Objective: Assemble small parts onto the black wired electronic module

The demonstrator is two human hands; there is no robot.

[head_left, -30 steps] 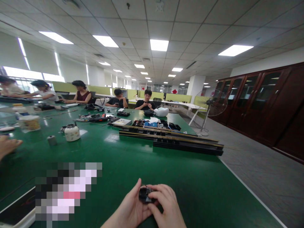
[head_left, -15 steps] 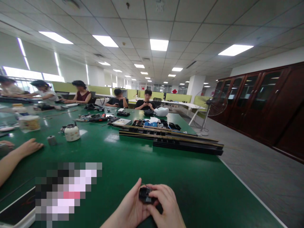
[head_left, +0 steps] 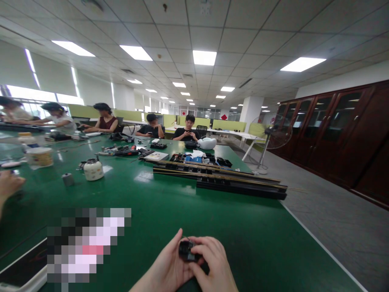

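Observation:
A small black part (head_left: pixel 186 250) is held between my two hands above the green table (head_left: pixel 146 215), near its front edge. My left hand (head_left: pixel 172 263) cups it from the left and below, with the thumb pointing up. From the right, my right hand (head_left: pixel 212 259) is closed on the part with its fingertips. A short thin wire rises from the top of the part. The underside of the part is hidden by my palms.
Long black rails (head_left: pixel 240 188) with thin rods lie ahead. A floral jar (head_left: pixel 93 169) and a grey cylinder (head_left: pixel 67 179) stand left. Another person's hand (head_left: pixel 10 184) is at the left edge. A device (head_left: pixel 24 263) lies front left; people sit farther back.
The other person's hand at the left edge has drawn back to the left. My hands and the black part have hardly moved.

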